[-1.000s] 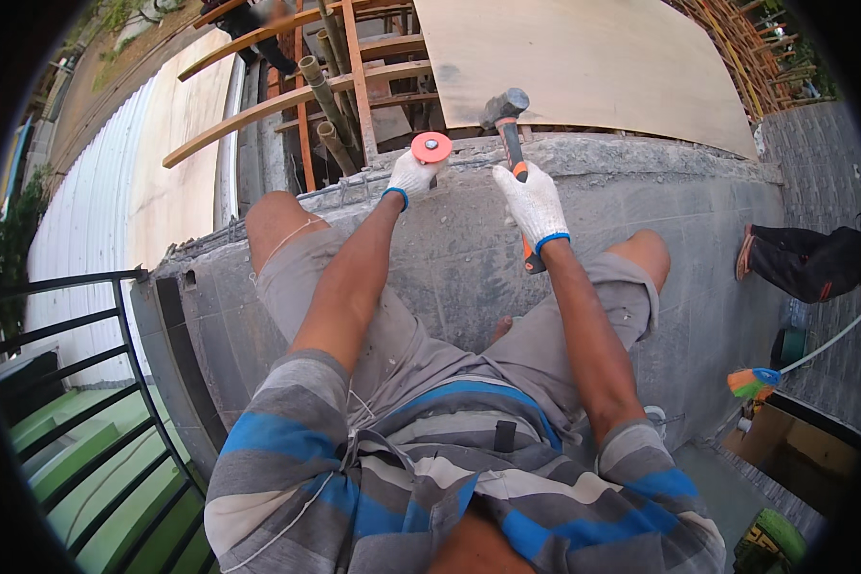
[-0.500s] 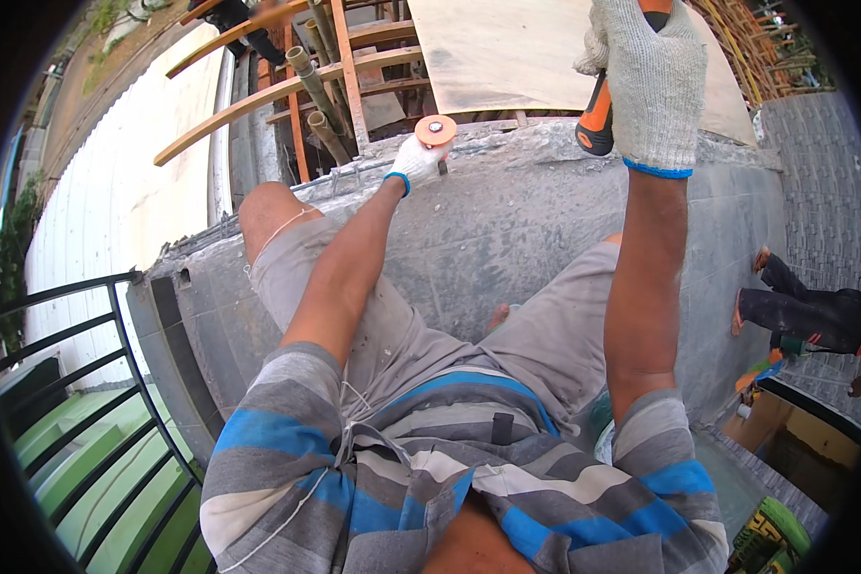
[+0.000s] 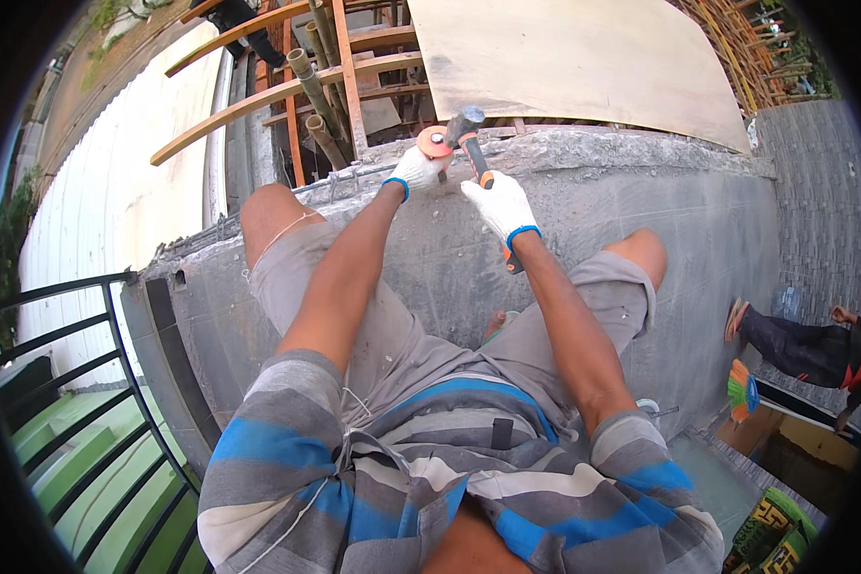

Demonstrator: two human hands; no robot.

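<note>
My left hand (image 3: 414,171), in a white knit glove with a blue cuff, is wrapped round a chisel with a round orange hand guard (image 3: 434,143). The chisel stands roughly upright at the broken edge of the grey concrete wall (image 3: 603,150); its tip is mostly hidden. My gloved right hand (image 3: 504,207) grips the orange and black handle of a hammer (image 3: 474,153). The hammer's metal head is right beside the chisel's guard; whether they touch I cannot tell.
Bamboo poles (image 3: 308,81) and wooden beams (image 3: 249,113) stand beyond the wall, beside a plywood sheet (image 3: 574,62). A black railing (image 3: 129,354) is at left. Another person (image 3: 794,346) is at far right, near a colourful broom head (image 3: 742,390).
My right hand has swung the hammer down and to the left, from raised high at the right to beside the chisel. My left hand stays nearly in place. The person at right has shifted.
</note>
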